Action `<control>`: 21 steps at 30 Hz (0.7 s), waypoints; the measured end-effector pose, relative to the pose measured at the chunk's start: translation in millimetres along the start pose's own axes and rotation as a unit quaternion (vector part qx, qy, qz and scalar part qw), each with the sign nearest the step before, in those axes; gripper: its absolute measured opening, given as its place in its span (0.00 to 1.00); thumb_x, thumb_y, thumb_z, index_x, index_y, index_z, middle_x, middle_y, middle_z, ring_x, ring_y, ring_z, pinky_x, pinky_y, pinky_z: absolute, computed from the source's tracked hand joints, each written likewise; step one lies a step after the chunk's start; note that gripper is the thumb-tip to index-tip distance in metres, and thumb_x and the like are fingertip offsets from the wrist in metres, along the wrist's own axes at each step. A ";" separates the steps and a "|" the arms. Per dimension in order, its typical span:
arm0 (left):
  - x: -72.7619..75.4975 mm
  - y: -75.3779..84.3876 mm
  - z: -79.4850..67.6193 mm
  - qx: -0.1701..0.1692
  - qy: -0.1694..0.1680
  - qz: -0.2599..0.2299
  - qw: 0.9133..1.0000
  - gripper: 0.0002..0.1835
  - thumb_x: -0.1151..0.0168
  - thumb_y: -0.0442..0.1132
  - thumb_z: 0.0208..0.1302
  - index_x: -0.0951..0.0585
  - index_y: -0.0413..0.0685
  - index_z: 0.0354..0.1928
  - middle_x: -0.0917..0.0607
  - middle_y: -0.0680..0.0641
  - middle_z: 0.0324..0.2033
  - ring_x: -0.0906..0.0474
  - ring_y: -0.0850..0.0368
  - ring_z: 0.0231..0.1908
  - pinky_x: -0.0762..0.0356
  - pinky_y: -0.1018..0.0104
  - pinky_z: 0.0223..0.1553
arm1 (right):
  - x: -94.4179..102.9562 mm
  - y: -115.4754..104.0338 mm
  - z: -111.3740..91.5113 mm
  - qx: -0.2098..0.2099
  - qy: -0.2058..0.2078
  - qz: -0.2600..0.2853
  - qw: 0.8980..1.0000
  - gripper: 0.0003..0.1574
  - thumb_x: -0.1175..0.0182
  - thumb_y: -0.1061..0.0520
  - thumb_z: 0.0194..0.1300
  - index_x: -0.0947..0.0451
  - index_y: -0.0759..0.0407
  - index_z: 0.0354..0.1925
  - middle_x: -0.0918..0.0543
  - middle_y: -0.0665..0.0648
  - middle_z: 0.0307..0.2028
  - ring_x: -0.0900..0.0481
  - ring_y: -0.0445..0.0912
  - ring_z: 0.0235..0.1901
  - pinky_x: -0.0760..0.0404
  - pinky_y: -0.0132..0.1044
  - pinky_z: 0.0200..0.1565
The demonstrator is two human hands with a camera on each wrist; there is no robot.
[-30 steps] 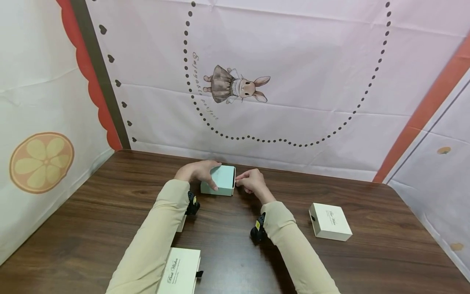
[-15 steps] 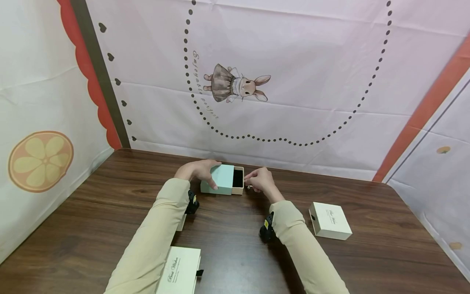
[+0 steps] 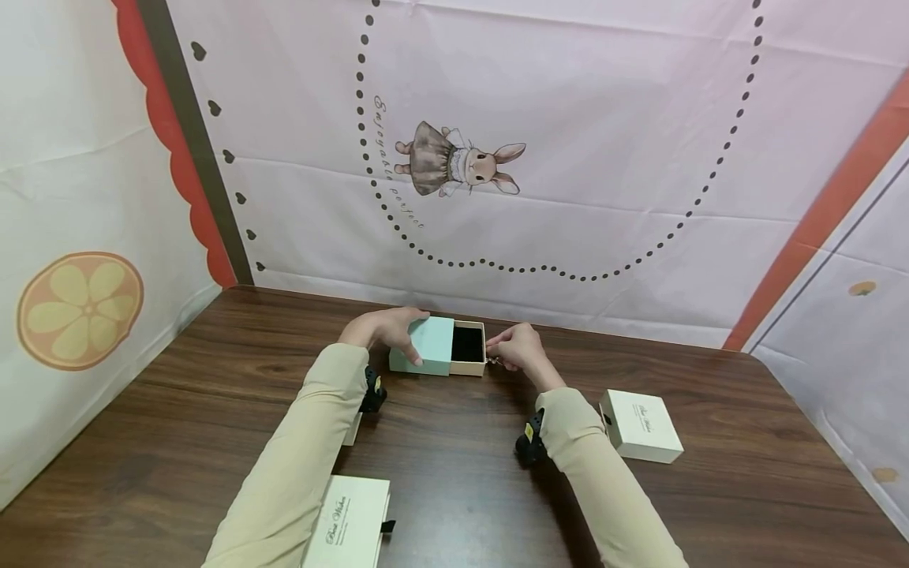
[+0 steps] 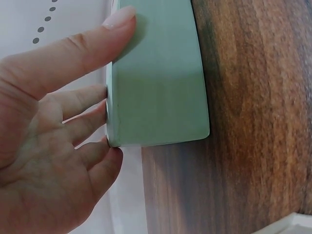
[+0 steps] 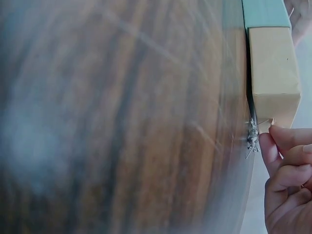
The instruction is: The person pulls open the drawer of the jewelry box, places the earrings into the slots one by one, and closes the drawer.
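Observation:
My left hand (image 3: 386,330) grips the mint-green sleeve (image 3: 432,344) of a drawer box near the table's back edge. In the left wrist view the thumb lies over the sleeve (image 4: 161,92) and the other fingers bear on its side. From the sleeve's right end sticks out a cream drawer (image 3: 469,368) with a black lining (image 3: 467,345). My right hand (image 3: 521,347) pinches the small pull tab (image 5: 265,126) on the drawer's front. Just beside those fingertips is a small silvery ornament (image 5: 252,139), sparkly and too blurred to name.
A cream "Best Wishes" box (image 3: 646,426) stands on the dark wood table (image 3: 454,473) at right. Another cream box (image 3: 348,521) with a black tab is at front left, partly under the left sleeve. A third pale box (image 3: 352,430) is mostly hidden by the left forearm.
My right hand has moved to the right and the drawer has slid out of the mint-green sleeve, baring its black lining. My left hand has stayed on the sleeve.

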State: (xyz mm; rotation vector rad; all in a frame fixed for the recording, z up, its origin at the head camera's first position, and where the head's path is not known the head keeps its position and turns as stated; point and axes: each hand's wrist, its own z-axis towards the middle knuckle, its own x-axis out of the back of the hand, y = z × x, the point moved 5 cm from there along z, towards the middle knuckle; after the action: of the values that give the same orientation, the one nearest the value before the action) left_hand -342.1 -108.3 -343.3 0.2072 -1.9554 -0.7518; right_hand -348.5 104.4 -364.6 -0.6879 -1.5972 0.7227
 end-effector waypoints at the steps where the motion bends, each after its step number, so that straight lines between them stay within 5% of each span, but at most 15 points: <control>1: 0.1 0.2 -0.1 0.000 0.000 -0.001 1.000 0.49 0.29 0.37 0.48 0.48 0.45 0.70 0.50 0.42 0.69 0.56 0.44 0.68 0.48 0.50 0.63 | 0.5 0.0 -0.3 0.000 -0.001 0.001 1.000 0.05 0.38 0.64 0.53 0.16 0.64 0.30 0.29 0.51 0.08 0.38 0.38 0.07 0.36 0.28 0.13; 21: -0.8 -0.6 -1.2 0.003 0.002 -0.021 1.000 0.50 0.29 0.36 0.47 0.47 0.46 0.70 0.50 0.42 0.69 0.56 0.45 0.68 0.48 0.51 0.63 | 3.8 3.3 -2.9 0.006 -0.015 -0.003 1.000 0.06 0.38 0.63 0.54 0.16 0.65 0.30 0.23 0.54 0.13 0.38 0.37 0.07 0.36 0.27 0.13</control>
State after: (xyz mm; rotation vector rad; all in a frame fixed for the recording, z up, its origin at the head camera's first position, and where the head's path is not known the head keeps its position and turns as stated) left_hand -340.8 -109.0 -343.9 0.2538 -1.9540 -0.7733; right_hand -346.0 109.6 -364.4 -0.6674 -1.6200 0.7407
